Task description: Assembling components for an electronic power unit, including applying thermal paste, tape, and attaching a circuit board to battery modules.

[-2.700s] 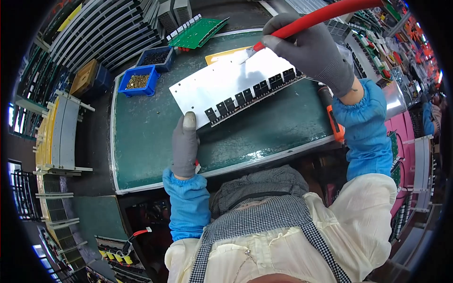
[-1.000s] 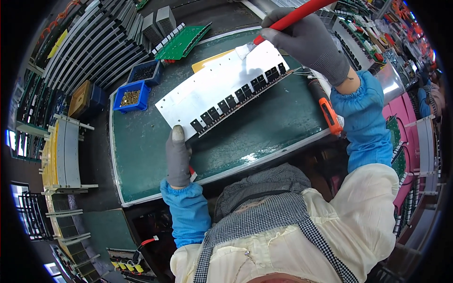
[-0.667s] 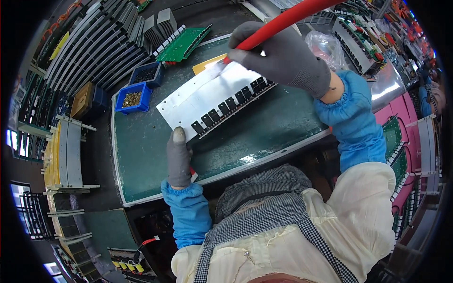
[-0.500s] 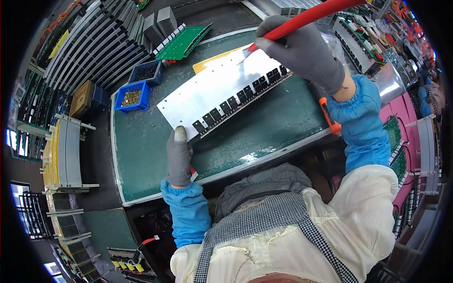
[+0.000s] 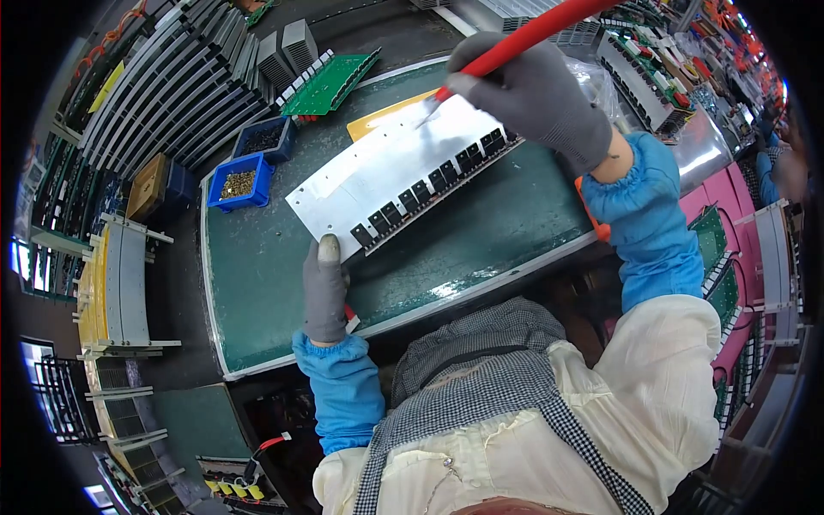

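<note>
A flat, silvery metal plate (image 5: 365, 184) lies tilted over the green table, with a row of black rectangular components (image 5: 436, 180) along its near edge. My left hand (image 5: 325, 287), in a grey glove, grips the plate's near left corner, thumb on top. In my gloved right hand (image 5: 541, 94) is a brush with a thick red handle (image 5: 528, 39), fingers closed round it. Its pale bristles (image 5: 424, 112) touch or hover just over the plate's far edge; I cannot tell which. A yellow board (image 5: 367, 127) shows partly beneath the plate.
A blue bin of small brass-coloured parts (image 5: 236, 182) and a darker bin (image 5: 264, 137) stand left on the green table (image 5: 257, 283). Behind are a green circuit board (image 5: 330, 84) and stacked metal plates (image 5: 172, 103). An orange-handled tool (image 5: 592, 210) lies beside my right forearm.
My right hand and the brush have shifted a little to the left, the bristles moving left and slightly nearer along the plate. My left hand and the plate stay almost in place.
</note>
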`<action>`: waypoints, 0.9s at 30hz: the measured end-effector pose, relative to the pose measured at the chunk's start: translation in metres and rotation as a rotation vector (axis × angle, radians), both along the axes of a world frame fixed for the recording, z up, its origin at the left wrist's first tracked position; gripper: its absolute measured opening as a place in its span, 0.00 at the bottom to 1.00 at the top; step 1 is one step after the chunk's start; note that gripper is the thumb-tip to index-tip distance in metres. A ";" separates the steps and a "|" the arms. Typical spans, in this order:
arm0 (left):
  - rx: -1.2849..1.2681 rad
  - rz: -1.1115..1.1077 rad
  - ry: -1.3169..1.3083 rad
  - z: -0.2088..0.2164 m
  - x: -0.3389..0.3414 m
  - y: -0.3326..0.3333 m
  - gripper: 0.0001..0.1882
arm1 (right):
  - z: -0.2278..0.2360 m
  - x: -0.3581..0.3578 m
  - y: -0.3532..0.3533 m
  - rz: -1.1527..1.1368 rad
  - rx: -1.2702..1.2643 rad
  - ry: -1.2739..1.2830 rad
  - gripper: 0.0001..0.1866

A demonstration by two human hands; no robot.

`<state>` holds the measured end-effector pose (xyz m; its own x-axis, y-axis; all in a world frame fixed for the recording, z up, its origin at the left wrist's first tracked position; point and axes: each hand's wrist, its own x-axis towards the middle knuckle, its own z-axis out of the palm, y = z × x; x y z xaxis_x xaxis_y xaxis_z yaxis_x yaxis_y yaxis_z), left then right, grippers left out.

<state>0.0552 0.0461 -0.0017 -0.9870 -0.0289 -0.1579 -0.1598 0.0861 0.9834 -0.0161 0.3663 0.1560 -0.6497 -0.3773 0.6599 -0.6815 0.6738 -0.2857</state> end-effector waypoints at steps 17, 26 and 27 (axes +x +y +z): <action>0.016 -0.005 0.059 0.006 0.009 0.007 0.43 | -0.007 -0.003 0.029 -0.075 -0.187 -0.132 0.14; -0.058 0.064 0.046 0.006 0.007 0.011 0.40 | -0.005 -0.002 0.074 -0.109 -0.299 -0.080 0.14; -0.058 0.064 0.042 0.005 0.007 0.010 0.39 | -0.002 -0.003 0.084 -0.036 -0.415 -0.070 0.13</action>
